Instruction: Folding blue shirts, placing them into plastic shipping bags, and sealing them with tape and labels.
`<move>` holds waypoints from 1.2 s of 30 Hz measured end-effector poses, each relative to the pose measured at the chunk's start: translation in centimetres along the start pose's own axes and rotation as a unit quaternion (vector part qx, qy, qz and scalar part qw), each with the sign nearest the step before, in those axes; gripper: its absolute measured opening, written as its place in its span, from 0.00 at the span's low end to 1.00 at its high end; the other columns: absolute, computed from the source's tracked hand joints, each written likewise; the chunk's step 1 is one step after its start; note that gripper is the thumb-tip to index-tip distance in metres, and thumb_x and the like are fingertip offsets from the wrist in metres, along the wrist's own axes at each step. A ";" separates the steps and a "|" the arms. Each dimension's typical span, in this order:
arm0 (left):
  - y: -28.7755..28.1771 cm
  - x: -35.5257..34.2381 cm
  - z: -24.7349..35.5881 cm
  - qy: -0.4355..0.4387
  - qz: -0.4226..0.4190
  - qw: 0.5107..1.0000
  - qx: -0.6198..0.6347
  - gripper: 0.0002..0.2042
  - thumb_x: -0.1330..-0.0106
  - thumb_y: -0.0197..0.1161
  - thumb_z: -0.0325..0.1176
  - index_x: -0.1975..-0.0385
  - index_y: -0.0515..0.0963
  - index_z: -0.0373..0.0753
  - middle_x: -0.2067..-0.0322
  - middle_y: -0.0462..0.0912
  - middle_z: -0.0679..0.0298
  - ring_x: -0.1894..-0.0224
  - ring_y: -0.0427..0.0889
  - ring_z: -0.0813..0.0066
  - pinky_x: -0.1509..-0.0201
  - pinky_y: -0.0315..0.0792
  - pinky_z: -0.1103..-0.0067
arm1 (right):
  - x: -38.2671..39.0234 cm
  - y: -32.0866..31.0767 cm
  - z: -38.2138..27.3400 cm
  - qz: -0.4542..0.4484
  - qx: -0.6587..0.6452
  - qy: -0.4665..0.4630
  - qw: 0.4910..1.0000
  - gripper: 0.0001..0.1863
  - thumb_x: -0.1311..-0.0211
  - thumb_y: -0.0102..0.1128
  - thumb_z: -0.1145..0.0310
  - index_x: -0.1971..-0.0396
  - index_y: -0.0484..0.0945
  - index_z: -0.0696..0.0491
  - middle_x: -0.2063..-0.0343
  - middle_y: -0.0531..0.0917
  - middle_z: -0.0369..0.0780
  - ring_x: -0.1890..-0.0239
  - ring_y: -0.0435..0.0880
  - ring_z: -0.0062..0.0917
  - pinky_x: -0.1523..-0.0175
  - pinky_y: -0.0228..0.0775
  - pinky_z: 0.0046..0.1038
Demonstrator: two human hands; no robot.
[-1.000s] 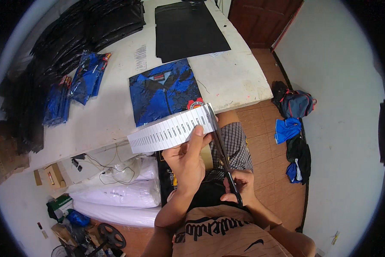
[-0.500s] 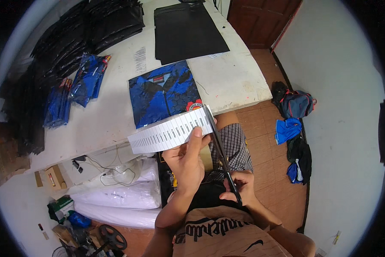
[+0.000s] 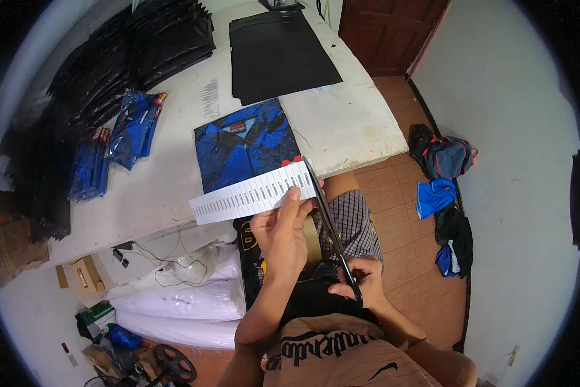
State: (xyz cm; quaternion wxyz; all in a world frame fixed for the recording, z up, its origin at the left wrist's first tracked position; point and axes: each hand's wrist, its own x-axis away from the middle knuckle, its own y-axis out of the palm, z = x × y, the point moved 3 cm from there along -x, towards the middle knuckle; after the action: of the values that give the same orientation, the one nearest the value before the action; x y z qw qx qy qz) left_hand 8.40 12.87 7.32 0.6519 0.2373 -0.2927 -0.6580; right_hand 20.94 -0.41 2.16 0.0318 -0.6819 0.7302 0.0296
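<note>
My left hand [image 3: 282,235] pinches a white strip of printed paper labels [image 3: 245,195] near its right end, thumb on top. The strip reaches out to the left over the front edge of the table. In my right hand [image 3: 361,280] is a long pair of black scissors [image 3: 332,229], gripped by the handles. Its blades point up and away, and lie along the strip's right end. Just beyond the strip, a folded blue and black patterned shirt [image 3: 245,145] lies flat on the table, its collar toward the far side.
On the white table [image 3: 361,129], a black flat sheet [image 3: 283,55] lies at the back. Stacks of black plastic bags [image 3: 161,45] and bagged blue shirts [image 3: 135,126] fill the left. White wrapped rolls [image 3: 180,306] sit below. A backpack [image 3: 451,158] and clothes [image 3: 435,197] lie on the floor at right.
The free end of the label strip has swung slightly, and the strip looks flatter. Both hands stay in nearly the same place, scissors still at the strip's right end.
</note>
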 end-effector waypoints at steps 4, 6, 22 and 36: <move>-0.8 -1.4 -1.5 -0.037 -0.006 0.999 0.033 0.10 0.32 0.58 0.25 0.54 0.76 0.29 0.55 0.82 0.52 0.52 0.83 0.58 0.47 0.78 0.67 | -0.4 0.2 0.4 0.030 -0.073 0.111 0.991 0.19 0.52 0.78 0.69 0.86 0.71 0.54 0.90 0.72 0.29 0.90 0.67 0.08 0.85 0.52 0.14; -1.0 -2.2 -2.4 -0.092 0.000 0.993 0.078 0.10 0.33 0.59 0.24 0.54 0.77 0.29 0.55 0.82 0.54 0.51 0.82 0.60 0.46 0.76 0.69 | -0.7 0.0 0.7 0.036 -0.059 0.124 0.990 0.18 0.50 0.77 0.70 0.85 0.72 0.54 0.90 0.73 0.29 0.90 0.68 0.09 0.86 0.52 0.14; -0.2 -18.5 -13.7 -0.297 -0.111 0.937 -0.145 0.13 0.37 0.66 0.27 0.57 0.75 0.28 0.57 0.79 0.54 0.56 0.79 0.66 0.47 0.77 0.75 | 0.6 -3.0 3.8 0.139 -0.103 0.250 0.953 0.24 0.44 0.72 0.62 0.90 0.67 0.51 0.91 0.70 0.30 0.92 0.66 0.11 0.87 0.54 0.17; -5.2 -14.0 -5.6 -0.091 -0.169 0.922 -0.337 0.10 0.40 0.64 0.20 0.59 0.81 0.29 0.64 0.85 0.56 0.62 0.84 0.73 0.54 0.78 0.80 | -4.8 -7.7 0.4 0.148 0.292 0.167 0.930 0.21 0.47 0.73 0.54 0.79 0.79 0.59 0.89 0.75 0.41 0.85 0.76 0.25 0.76 0.65 0.33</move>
State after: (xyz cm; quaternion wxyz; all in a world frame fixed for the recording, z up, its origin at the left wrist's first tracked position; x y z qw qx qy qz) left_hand 9.07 26.27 -1.23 0.5432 -0.0117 -0.0677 -0.8368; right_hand 28.98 3.85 2.17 0.1026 -0.5217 0.7941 -0.2944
